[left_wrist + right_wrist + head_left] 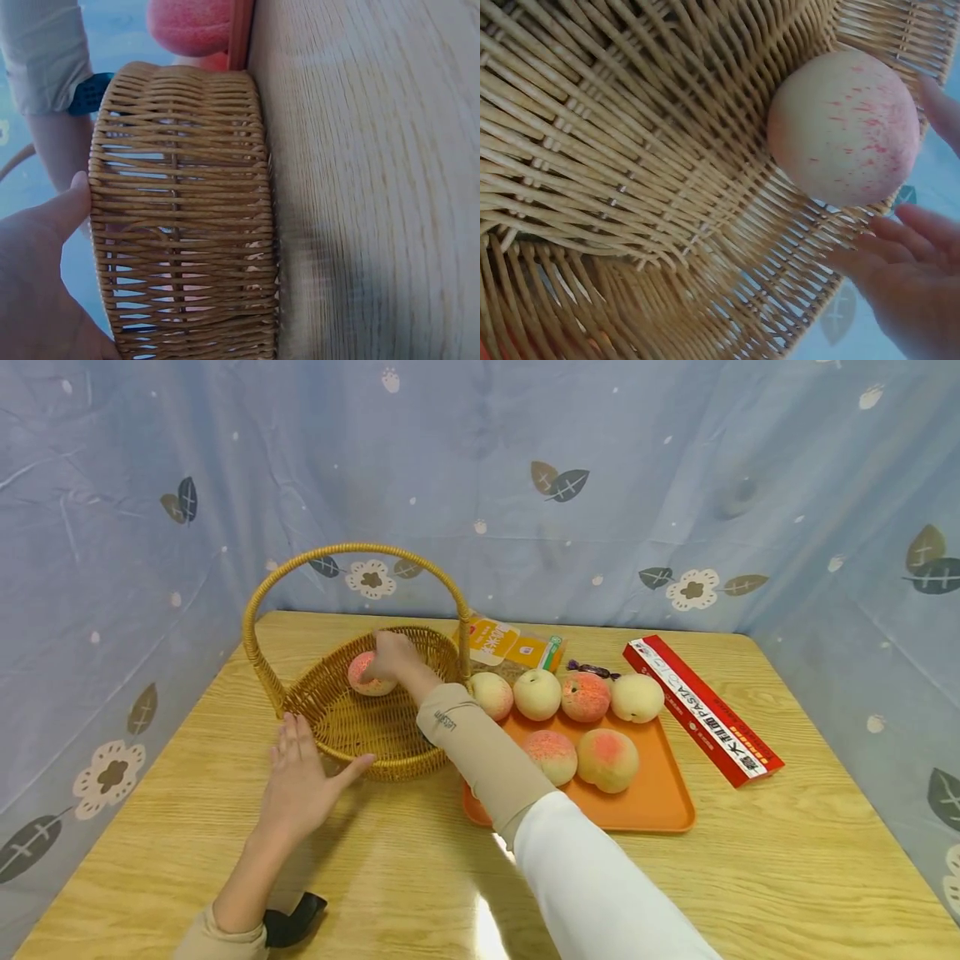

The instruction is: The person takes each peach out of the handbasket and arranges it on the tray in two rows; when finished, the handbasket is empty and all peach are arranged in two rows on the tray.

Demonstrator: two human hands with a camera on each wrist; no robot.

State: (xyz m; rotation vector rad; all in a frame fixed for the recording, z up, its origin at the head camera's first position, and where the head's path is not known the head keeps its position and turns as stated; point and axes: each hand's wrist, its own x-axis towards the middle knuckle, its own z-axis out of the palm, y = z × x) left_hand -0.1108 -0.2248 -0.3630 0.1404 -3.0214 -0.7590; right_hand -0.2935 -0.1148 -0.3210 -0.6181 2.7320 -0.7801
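A brown wicker basket (408, 767) with a tall arched handle stands on the left part of the table. Inside it, against the far left wall, sits a pink-speckled pale peach (844, 127). My right hand (397, 658) reaches in beside this peach; in the right wrist view its fingers are spread and slightly apart from the fruit, with the thumb near the edge. My left hand (298, 781) rests on the near left rim with straight fingers by the handle's base. Its thumb (71, 202) touches the rim in the left wrist view.
Right of the basket, several peaches (609, 762) lie on an orange tray (637, 814). Behind it are an orange-and-clear food packet (517, 643) and a purple wrapped candy (592, 669). A long red pasta box (701, 710) lies to the right. A patterned blue curtain (480, 468) surrounds the table.
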